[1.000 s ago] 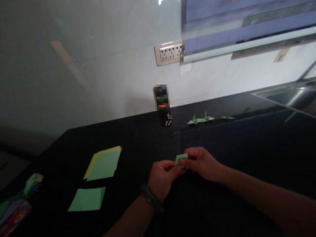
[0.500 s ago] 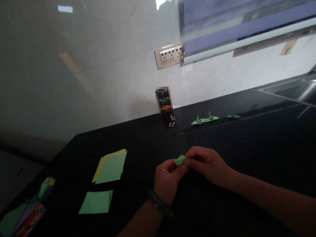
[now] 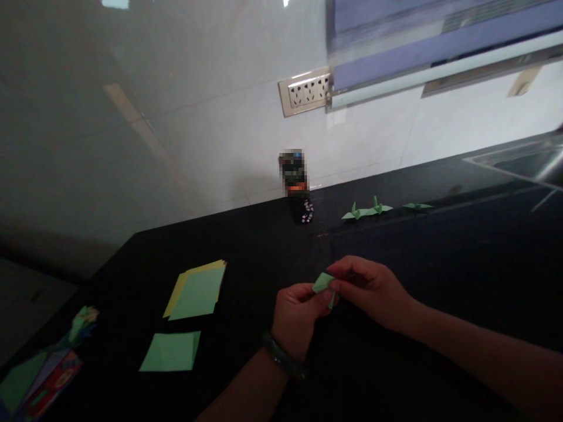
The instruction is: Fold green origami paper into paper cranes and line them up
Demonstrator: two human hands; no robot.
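Note:
Both hands meet over the black counter [image 3: 440, 269] and pinch one small folded piece of green paper [image 3: 324, 283]. My left hand [image 3: 295, 316], with a dark bracelet at the wrist, grips it from below with curled fingers. My right hand [image 3: 370, 291] closes on it from the right. Most of the folded piece is hidden between the fingers.
A stack of green and yellow paper sheets [image 3: 197, 291] lies to the left, with a single green sheet [image 3: 170, 351] nearer. Folded green paper cranes [image 3: 367, 210] stand by the wall, next to a dark patterned object [image 3: 301, 205]. Colourful packaging [image 3: 44, 375] lies at the far left; a sink [image 3: 532, 167] at the right.
The folded green piece has been turned and worked between my fingers, a lower tip now showing. The hands stay in about the same place; the camera has shifted slightly.

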